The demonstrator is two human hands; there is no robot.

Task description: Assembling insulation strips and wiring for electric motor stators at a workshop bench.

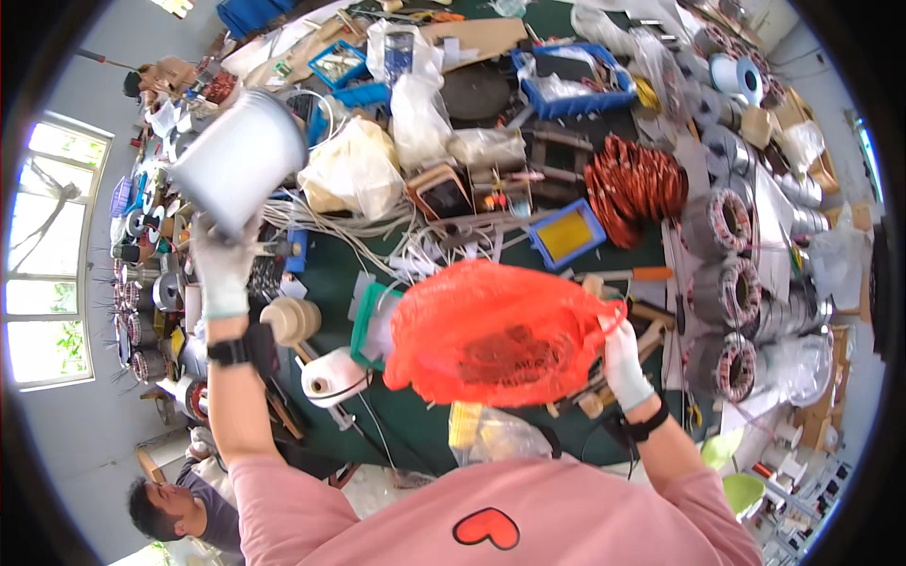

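The left hand [225, 262] clamps a tilted, whitish cylindrical spool [236, 160], far-left of the red plastic bag [486, 325] the right hand [623, 360] pinches.

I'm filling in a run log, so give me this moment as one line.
left hand: gloved, holding up grey spool | right hand: gloved, gripping red plastic bag by its edge | below: cluttered green worktop

Pink heart-print shirt [566, 509], white gloves [225, 283], black wristbands [229, 352]
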